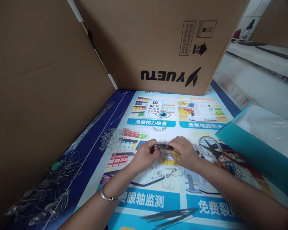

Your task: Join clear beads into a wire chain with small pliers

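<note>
Where cardboard [124,44] backs printed sheeting [151,191] — pliers [166,147] hover.

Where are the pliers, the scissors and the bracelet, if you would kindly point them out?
Pliers [167,147]: head view, on the dark metal ahead of the yellow handle.
Scissors [217,154]: head view, near where the blades meet.
Bracelet [111,199]: head view, on the silvery band.
</note>
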Demonstrator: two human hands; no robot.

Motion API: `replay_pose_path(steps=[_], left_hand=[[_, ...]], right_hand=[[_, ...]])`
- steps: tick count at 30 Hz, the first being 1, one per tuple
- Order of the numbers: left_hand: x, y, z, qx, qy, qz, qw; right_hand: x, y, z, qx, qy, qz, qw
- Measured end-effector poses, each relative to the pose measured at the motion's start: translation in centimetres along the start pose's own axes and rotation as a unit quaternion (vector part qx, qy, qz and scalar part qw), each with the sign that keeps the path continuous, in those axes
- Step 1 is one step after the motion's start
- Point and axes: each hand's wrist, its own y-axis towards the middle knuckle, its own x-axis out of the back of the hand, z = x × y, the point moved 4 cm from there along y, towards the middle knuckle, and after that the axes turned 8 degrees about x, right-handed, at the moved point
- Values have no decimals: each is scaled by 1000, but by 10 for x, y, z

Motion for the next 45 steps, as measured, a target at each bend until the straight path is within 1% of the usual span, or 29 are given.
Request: replay_pose_path(steps=[5,8,13,15,17,19,23,24,27,28,29,32,33,35,38,40,43,45], left_hand=[[0,-1,1,-3,-25,1,1000],[0,-1,0,-5,-24,10,1000],[1,3,1,-27,-13,12,999],[1,4,4,-24,-7,7,1000],[0,5,7,-15,3,0,1000],[1,5,8,-10,13,-9,1000],[2,4,5,-20,31,-16,999],[2,4,4,-19,34,-19,999],[3,4,5,-7,35,-30,999],[4,4,6,-6,33,-33,999],[3,4,7,-5,32,-35,999],[3,5,8,-6,25,-42,999],[3,5,9,-5,23,-42,999],[3,5,10,-5,16,-39,999],[2,6,9,-7,8,-27,1000],[1,5,8,-7,6,-12,1000],[-2,4,4,-8,1,17,1000],[-4,2,0,-12,-7,35,999]], right_hand=[[1,1,6,20,-5,-14,1000],[1,1,7,31,-17,-25,999],[3,0,9,62,-39,-42,996],[7,0,8,45,-20,-59,997],[12,1,6,8,-9,-78,997],[15,2,5,-3,-29,-67,997],[14,4,7,49,-90,-2,995],[15,4,5,46,-92,-2,995],[18,3,-4,8,-76,-14,997],[19,3,-6,2,-79,-8,997],[19,3,-8,6,-93,5,996],[19,3,-6,57,-148,60,986],[19,3,-5,68,-151,67,984],[20,3,-4,70,-137,58,986],[24,3,-2,57,-126,18,990],[24,4,3,76,-126,5,989],[21,6,11,119,-121,6,986],[18,8,15,134,-118,6,984]])
